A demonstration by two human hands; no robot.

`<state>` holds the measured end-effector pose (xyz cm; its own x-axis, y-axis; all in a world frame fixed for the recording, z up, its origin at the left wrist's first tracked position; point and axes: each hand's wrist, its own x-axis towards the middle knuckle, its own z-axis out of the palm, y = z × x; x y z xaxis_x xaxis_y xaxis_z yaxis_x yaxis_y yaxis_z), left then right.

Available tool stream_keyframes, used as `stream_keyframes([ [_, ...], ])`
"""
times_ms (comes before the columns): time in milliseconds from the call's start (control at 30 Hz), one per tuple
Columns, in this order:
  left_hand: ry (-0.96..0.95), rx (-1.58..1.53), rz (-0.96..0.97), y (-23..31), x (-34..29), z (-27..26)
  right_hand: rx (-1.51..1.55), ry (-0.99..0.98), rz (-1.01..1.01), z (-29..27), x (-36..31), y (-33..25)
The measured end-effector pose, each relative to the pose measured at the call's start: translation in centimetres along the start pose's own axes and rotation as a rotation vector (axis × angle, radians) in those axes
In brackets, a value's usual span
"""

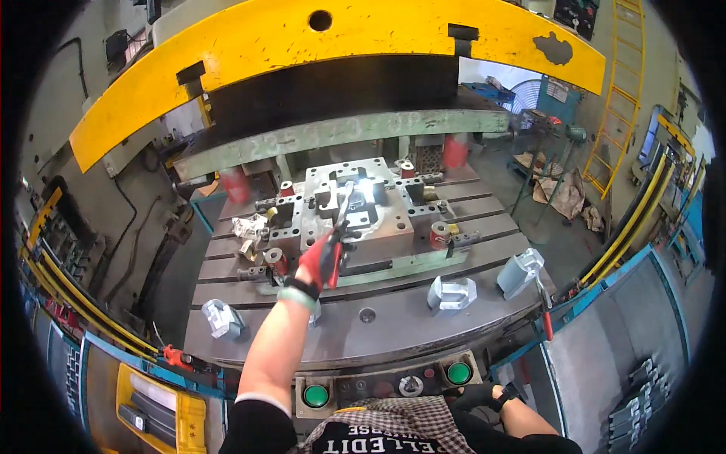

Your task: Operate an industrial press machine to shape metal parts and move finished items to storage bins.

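My left hand [319, 259], in a red and black glove, stretches forward over the press bed. It is closed round a red-handled tool [335, 271] that looks like pliers. The tool's slim front end points at the steel die block [393, 224], over a bright metal piece [352, 198] in the cavity. Whether the tip touches that piece I cannot tell. Low at the right, my right hand [476, 396] in a dark glove lies beside the checked apron [423, 416], near the control panel's green button [458, 372]. Its fingers are partly hidden.
Silvery cast metal parts [452, 293] stand along the front of the slotted press bed [340, 337]. A yellow beam [378, 34] spans above. Another red-handled tool [547, 321] leans at the bed's right edge. A yellow case [189, 424] sits low at the left.
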<state>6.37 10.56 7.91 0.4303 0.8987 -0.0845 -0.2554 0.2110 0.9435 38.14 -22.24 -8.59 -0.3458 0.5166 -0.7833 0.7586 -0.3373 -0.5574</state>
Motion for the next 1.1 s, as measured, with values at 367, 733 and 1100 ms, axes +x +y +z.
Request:
stream_keyframes([
  [367, 0.183, -0.140, 0.111, 1.9, 4.4, 2.5, 0.854, 0.523, -0.418, 1.8, -4.3, -3.6],
  [733, 0.082, 0.043, 0.115, -3.6, -13.6, -0.2, 0.619, 1.059, -0.299, -2.4, -0.9, -3.4],
  [1100, 0.333, 0.040, -0.090, -11.0, -24.5, -4.5, 0.713, 1.107, -0.547, -5.1, -4.5, -7.9],
])
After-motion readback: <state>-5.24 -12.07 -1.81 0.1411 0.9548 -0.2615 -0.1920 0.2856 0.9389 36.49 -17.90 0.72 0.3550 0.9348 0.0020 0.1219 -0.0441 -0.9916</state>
